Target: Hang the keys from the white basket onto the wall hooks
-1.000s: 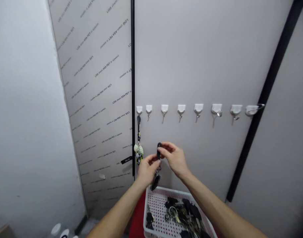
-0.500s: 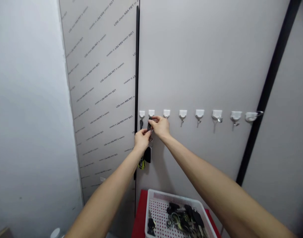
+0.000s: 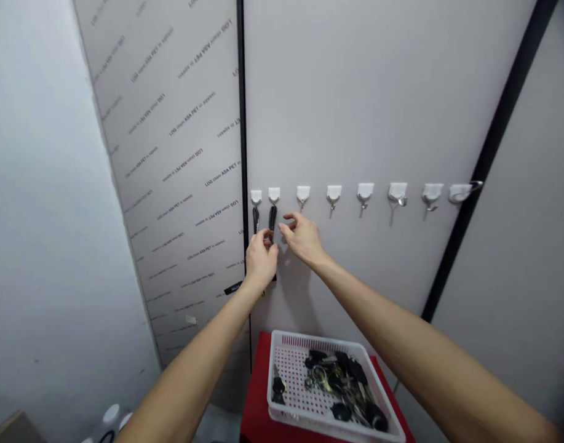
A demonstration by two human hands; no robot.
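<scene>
A black key strap (image 3: 273, 216) hangs from the second white wall hook (image 3: 274, 193) from the left. My left hand (image 3: 262, 258) is at its lower end, thumb and fingers curled round it; the parts below are mostly hidden behind the hand. To the right, my right hand (image 3: 304, 237) is raised with its fingers apart, holding nothing and clear of the strap. Another dark strap (image 3: 256, 219) hangs on the leftmost hook (image 3: 256, 195). Black tag-like pieces and a bit of yellow peek out around my left wrist.
Several more white hooks run rightward along the grey panel (image 3: 378, 111). Below, a white perforated basket (image 3: 293, 411) holds many keys (image 3: 341, 381) and stands on a red surface (image 3: 254, 394). A black vertical strip (image 3: 243, 141) borders the panel. White-capped containers (image 3: 111, 413) sit lower left.
My right hand has let go of the strap and drawn back a little to the right, its fingers opening. My left hand stays at the strap's lower part. The camera view has shifted slightly.
</scene>
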